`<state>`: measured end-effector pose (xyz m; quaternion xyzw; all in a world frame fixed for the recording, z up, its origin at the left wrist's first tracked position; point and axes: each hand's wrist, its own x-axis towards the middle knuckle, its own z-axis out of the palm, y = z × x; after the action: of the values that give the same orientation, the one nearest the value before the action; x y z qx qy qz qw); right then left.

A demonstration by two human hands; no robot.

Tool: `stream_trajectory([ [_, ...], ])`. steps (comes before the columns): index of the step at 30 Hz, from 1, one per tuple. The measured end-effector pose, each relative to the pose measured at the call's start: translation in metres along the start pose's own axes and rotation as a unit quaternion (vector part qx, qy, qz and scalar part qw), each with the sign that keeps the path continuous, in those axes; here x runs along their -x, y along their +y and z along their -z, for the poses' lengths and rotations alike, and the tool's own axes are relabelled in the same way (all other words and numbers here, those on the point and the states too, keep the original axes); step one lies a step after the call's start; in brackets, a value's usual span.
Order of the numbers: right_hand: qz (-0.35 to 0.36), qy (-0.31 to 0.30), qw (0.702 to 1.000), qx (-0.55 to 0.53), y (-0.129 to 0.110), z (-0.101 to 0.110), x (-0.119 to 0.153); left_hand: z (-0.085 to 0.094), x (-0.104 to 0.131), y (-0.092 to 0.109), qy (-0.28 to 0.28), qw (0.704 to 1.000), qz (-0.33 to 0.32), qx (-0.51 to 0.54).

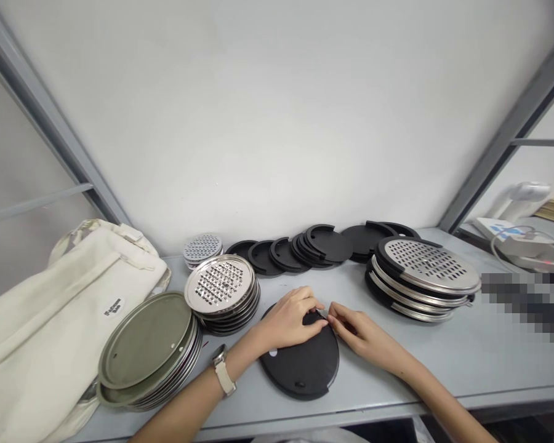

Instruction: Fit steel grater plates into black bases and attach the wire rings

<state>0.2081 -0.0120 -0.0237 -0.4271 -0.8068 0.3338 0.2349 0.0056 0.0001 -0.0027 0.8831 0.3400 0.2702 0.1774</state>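
Observation:
A round black disc lies on the grey shelf near its front edge, with a white dot at its left and a small dark slot near the bottom. My left hand, with a watch on the wrist, rests over the disc's upper part. Its thumb and fingers are closed on a small shiny piece above the disc. From the right, my right hand meets the same spot, thumb and index finger pinched together at the piece's right end. What exactly the right fingertips hold is too small to make out.
Green plates are stacked at left beside a cream bag. Behind stand a stack of metal grater discs, smaller graters and black discs. Larger grater discs in black rims are piled at right. Grey posts frame the shelf.

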Motion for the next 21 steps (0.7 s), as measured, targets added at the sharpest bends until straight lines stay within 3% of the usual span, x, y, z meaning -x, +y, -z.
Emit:
stream_trajectory([
  [21,0.013,0.011,1.0,0.024,-0.0031,-0.0011,0.0017,0.0013,-0.0006,0.0025,0.02,1.0,-0.015,-0.005],
])
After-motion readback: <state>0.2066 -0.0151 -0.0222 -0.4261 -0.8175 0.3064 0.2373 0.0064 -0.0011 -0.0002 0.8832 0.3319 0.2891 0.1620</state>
